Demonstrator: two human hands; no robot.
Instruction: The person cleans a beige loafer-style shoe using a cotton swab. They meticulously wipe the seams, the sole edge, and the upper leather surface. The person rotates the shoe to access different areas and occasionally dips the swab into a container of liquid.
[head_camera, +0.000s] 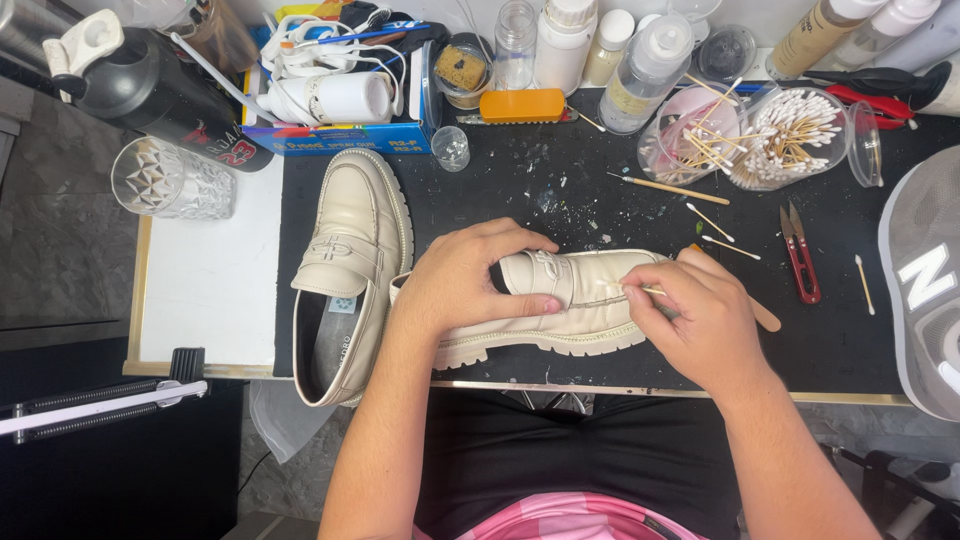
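Shoe: cream leather loafer with chunky sole (560, 310) lying on its side at the black worktop's (840, 340) front edge.
Left hand (465, 280): grip clamped over the loafer's opening.
Right hand (700, 315): fingers pinching a thin wooden stick (765, 318), tip touching the toe.
Beside: matching cream loafer (350, 260), upright, just left.

- A second loafer (350, 270) is lying along the mat's left edge, blocking that side.
- Bottles (560, 45) and a swab tub (790, 135) are crowding the back edge.
- Red snips (800, 255) and loose swabs (715, 222) are littering the right stretch.
- The white board (205, 290) at the bench's left edge is lying open below a glass (170, 180).
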